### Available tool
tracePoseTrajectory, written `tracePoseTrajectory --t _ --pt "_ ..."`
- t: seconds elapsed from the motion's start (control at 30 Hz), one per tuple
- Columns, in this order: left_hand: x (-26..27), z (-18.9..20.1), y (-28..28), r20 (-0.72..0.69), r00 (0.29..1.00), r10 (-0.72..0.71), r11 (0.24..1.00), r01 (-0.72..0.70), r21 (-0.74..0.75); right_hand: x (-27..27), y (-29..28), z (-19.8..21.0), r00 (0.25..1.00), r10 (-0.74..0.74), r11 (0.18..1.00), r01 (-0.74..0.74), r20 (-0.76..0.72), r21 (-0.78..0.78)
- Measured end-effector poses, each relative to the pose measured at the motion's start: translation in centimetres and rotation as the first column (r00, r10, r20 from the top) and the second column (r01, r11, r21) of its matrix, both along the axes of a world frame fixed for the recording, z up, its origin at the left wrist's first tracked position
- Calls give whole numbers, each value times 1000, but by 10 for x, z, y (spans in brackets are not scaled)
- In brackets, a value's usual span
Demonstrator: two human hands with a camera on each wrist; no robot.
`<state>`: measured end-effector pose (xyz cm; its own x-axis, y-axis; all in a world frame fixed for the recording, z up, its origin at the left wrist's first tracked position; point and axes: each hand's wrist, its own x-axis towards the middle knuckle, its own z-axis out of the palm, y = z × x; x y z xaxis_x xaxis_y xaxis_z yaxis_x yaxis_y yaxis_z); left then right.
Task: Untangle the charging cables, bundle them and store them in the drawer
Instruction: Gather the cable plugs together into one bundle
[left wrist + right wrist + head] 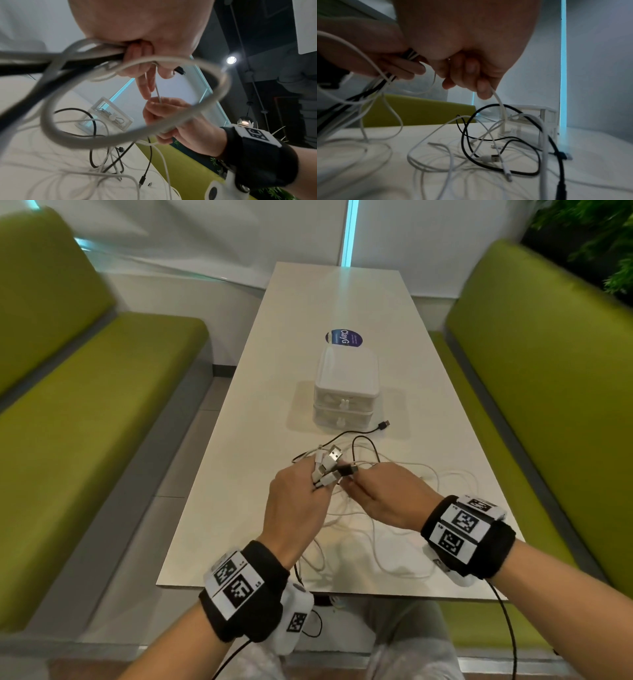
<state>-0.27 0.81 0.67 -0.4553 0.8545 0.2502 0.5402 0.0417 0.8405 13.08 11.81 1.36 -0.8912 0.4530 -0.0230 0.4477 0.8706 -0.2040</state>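
The sticker (343, 337) behind the drawer unit (346, 386) is half hidden by it, its lettering cut short. The drawers' contents are too blurred to identify. Nearer than the unit, the left hand (297, 506) covers where the gathered cables (346, 513) cross.

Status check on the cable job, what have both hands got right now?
Left hand grips a bunch of cable ends. Right hand pinches a black plug. Cables still tangled on the table. Drawer unit shut.

two hands (294, 501); two drawers (344, 402); two benches (85, 392)
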Motion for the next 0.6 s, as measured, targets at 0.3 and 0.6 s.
tracePoseTrajectory --t 0.3,0.6 --pt "-4 24 -9 445 891 -91 954 -49 295 14 0 -15 993 33 987 -51 -115 -153" --pt "-32 45 -18 597 800 -64 929 -170 329 25 18 -15 958 -273 872 208 -88 -443"
